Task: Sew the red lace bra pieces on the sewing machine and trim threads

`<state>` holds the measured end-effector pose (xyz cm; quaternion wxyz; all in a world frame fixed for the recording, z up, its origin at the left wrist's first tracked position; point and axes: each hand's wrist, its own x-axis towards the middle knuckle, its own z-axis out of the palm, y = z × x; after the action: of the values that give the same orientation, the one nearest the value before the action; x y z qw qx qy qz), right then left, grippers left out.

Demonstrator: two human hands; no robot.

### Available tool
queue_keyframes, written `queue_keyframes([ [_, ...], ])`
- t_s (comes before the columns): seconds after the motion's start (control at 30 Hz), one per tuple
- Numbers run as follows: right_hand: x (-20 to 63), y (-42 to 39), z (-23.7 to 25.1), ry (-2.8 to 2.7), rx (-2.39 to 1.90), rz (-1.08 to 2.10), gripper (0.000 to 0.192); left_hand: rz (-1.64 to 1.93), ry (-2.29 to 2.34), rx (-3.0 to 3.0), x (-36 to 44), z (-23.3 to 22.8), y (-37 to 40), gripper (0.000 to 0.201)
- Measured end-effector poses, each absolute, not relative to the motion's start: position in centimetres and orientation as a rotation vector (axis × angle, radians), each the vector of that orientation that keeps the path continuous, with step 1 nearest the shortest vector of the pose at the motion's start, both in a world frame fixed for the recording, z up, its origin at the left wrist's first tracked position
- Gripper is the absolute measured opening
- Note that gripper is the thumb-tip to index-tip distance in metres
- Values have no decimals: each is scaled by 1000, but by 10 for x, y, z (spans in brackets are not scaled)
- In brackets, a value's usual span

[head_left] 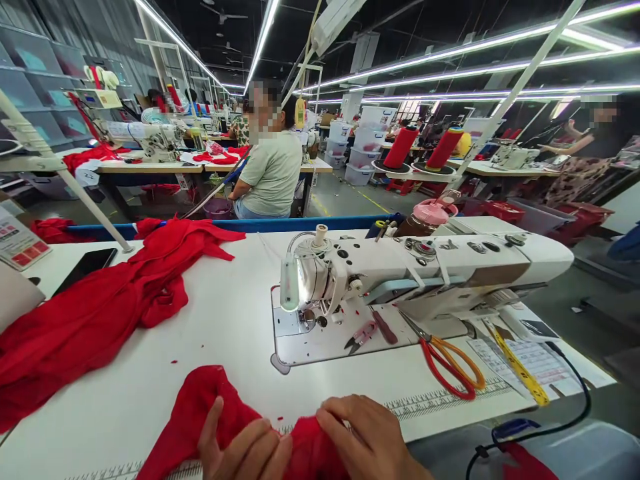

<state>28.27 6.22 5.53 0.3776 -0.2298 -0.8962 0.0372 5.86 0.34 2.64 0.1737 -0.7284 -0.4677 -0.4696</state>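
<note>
Here, at the bottom of the frame, both hands, left hand (245, 448) and right hand (370, 440), pinch bunched red fabric (210, 413) at the counter (210, 333) edge; loosely gathered, it could slip off.

Surface: white table (210, 333), filling the lower frame.
Left: heap of red fabric (90, 313), black phone (85, 269).
Centre: sewing machine (400, 273).
Lower centre: red piece (210, 413).
Right: scissors (450, 363), snips (361, 335), yellow tape measure (520, 370).

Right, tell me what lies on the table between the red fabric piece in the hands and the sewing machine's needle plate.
In the head view, only bare white table top with a few red thread scraps separates the red fabric piece from the needle plate.
</note>
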Motion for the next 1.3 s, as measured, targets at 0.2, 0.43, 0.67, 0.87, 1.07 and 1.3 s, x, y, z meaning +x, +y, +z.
queue_keyframes([
  [0.2,253,75,86,-2096,-1050,1285,13,-1831,-2486,-2533,35,43,13,35],
  [0.43,220,90,86,-1808,-1152,1785,18,-1959,-2862,-2573,-3,67,29,50],
  [0.67,206,95,88,-1653,-1165,1944,20,-2065,-2946,-2504,-13,64,31,50],
  [0.87,207,95,91,-1717,-1181,1887,22,-1928,-2835,-2635,-15,67,39,40],
  [1.07,218,95,86,-1687,-1095,1949,33,-1901,-2858,-2690,-10,72,42,42],
  [1.3,225,120,89,-1880,-1075,1586,31,-2225,-2796,-2643,4,81,73,43],
])
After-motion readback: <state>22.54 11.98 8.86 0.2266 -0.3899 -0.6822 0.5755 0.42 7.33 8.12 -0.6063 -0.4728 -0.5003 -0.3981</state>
